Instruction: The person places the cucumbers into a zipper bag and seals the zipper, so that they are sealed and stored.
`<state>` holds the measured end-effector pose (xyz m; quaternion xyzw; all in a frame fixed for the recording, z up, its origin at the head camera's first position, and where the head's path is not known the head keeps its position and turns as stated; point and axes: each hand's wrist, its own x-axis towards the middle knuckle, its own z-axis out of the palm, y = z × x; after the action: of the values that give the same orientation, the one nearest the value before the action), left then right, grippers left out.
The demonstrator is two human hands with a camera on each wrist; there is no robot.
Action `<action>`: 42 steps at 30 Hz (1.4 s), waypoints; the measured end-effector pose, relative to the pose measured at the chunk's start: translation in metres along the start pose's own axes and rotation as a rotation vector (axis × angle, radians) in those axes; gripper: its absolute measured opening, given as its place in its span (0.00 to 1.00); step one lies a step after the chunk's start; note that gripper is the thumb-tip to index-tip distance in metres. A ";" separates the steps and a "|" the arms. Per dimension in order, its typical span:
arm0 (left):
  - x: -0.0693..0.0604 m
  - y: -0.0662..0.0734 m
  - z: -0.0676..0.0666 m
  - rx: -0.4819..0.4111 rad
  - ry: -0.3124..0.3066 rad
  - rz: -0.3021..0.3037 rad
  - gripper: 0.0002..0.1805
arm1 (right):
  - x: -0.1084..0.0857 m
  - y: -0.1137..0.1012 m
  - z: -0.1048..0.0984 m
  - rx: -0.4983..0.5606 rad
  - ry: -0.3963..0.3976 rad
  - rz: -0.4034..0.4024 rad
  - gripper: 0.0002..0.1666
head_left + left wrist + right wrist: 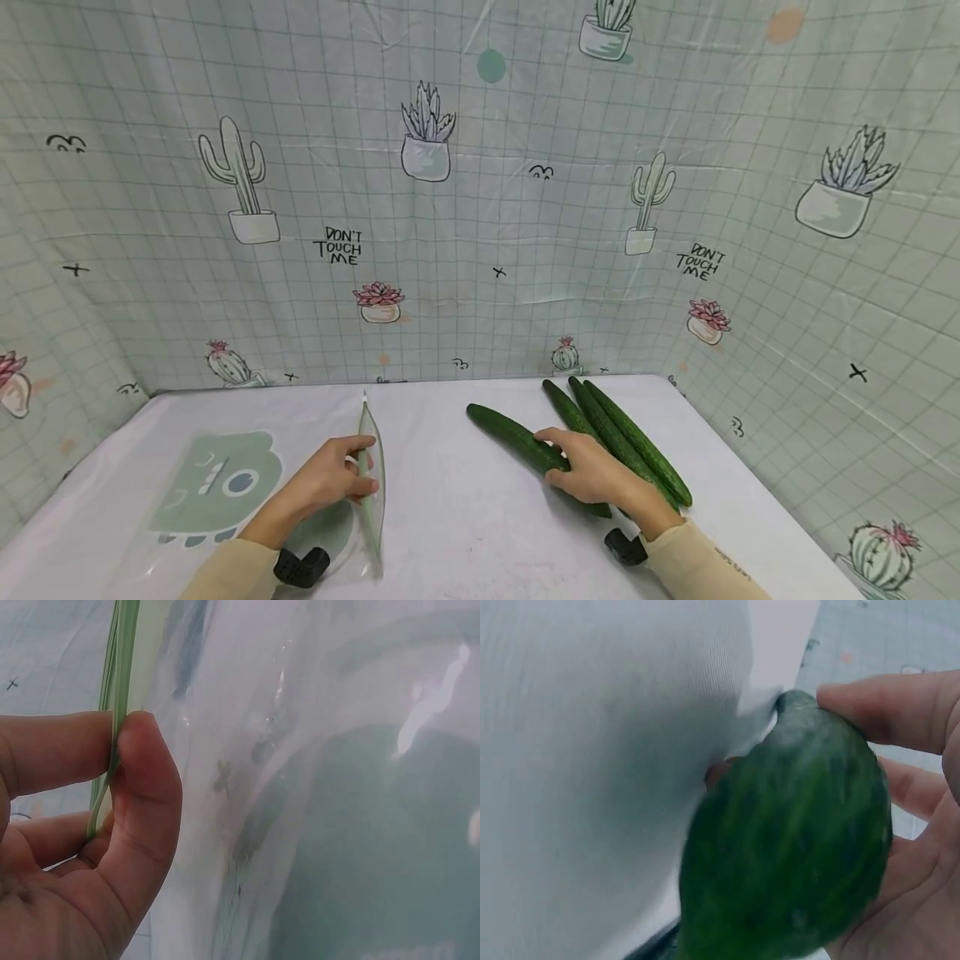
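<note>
A clear plastic bag [176, 550] with a green cartoon print lies at the left of the table. My left hand [330, 479] pinches its green-edged mouth between thumb and fingers, and that edge stands up off the table. In the left wrist view the green rim [126, 667] runs between thumb and forefinger. To the right, my right hand [588, 468] grips a dark green cucumber [506, 429] around its middle. Seen from the right wrist, the cucumber [787, 840] points toward the camera, with fingers on its far side. Several more cucumbers [645, 433] lie side by side just beyond the right hand.
The white table [457, 517] stretches between the bag and the cucumbers. Behind it and along both sides hangs a grid-patterned cloth [465, 225] printed with cacti. Each wrist carries a black device, such as the one on the left [302, 568].
</note>
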<state>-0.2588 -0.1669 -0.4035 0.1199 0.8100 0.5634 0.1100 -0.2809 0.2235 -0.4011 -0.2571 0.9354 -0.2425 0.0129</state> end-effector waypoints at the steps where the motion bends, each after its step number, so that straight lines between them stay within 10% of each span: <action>1: 0.000 0.000 0.000 0.000 0.002 0.001 0.41 | 0.000 -0.001 0.001 0.001 0.004 -0.009 0.31; 12: 0.000 0.000 0.002 0.000 0.012 -0.003 0.41 | -0.002 -0.003 0.004 0.009 0.073 -0.108 0.28; 26: 0.000 0.003 0.005 0.010 0.034 -0.019 0.41 | -0.004 -0.043 0.011 0.126 0.084 -0.488 0.27; 42: 0.000 0.006 0.004 0.040 0.083 -0.016 0.41 | -0.009 -0.057 0.009 0.088 -0.042 -0.365 0.28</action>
<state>-0.2573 -0.1612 -0.3994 0.0921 0.8258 0.5509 0.0783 -0.2445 0.1815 -0.3842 -0.4268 0.8611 -0.2762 -0.0004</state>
